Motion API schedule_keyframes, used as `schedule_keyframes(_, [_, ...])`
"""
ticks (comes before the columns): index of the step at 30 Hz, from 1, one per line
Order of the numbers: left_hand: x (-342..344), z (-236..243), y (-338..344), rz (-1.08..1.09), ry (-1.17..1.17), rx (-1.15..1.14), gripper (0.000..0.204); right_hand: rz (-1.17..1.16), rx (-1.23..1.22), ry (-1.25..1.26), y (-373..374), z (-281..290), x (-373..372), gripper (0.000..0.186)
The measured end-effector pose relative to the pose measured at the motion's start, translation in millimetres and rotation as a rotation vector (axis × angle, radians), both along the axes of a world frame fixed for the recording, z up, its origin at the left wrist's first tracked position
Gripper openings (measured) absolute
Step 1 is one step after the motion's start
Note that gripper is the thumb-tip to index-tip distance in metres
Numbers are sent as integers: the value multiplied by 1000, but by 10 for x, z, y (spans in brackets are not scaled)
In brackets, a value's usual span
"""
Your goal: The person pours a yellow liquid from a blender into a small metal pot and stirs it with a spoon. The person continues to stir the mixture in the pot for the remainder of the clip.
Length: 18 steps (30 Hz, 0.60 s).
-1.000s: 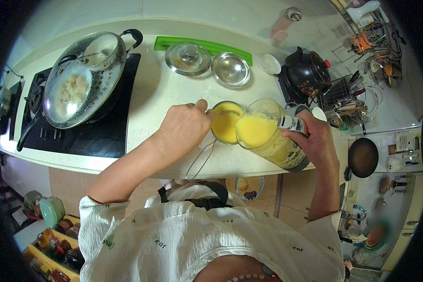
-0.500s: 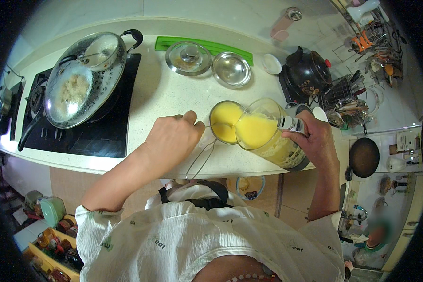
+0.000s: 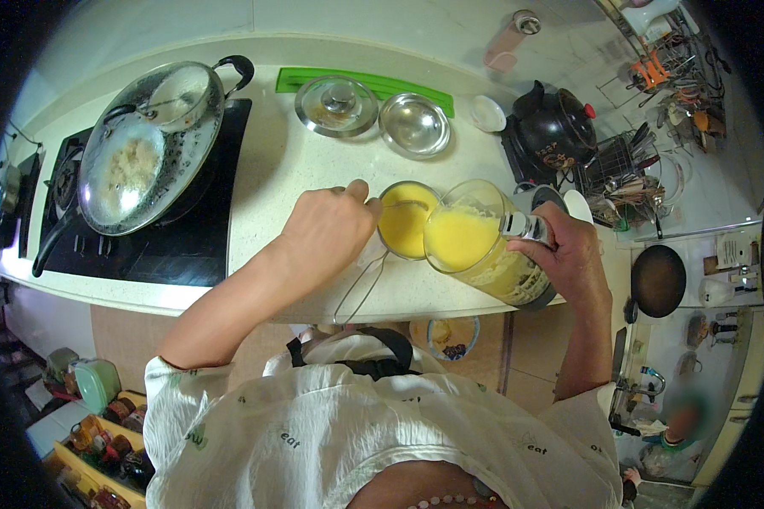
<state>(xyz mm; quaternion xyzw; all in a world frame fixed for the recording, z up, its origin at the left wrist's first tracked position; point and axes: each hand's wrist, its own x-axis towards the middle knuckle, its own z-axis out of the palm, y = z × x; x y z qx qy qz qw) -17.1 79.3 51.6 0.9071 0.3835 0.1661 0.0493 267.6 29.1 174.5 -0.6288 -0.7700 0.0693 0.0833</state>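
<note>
My left hand [image 3: 331, 222] is closed on a thin metal spoon, whose end dips into a round container of yellow liquid [image 3: 403, 227]. My right hand [image 3: 562, 253] grips the handle of a clear blender jug [image 3: 463, 242], tilted beside the container and holding more yellow liquid, with its rim over or against the container's edge. A wire handle [image 3: 356, 290] of a utensil runs from below the container toward the counter's front edge; the rest of it is mostly hidden.
A lidded pan [image 3: 136, 178] sits on the black hob [image 3: 178, 263] at left. Behind stand a steel lid [image 3: 335, 103], steel bowl [image 3: 414, 125], green strip [image 3: 297, 78] and black pot [image 3: 552, 131]. A utensil rack [image 3: 620, 195] is right. A blurred person [image 3: 683, 424] appears lower right.
My left hand with the spoon shifted toward the lower left, then back up and right in small movements. My right hand and the jug stay nearly in place.
</note>
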Motion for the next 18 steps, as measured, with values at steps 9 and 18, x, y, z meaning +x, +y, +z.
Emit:
schedule_keyframes(9, [-174,88,-63,-14,91,-58,24,25,39,24,3,-36,27,41])
schedule_keyframes(18, [-284,176,-231,-4,104,-98,25,-10,14,7,-36,-19,6,40])
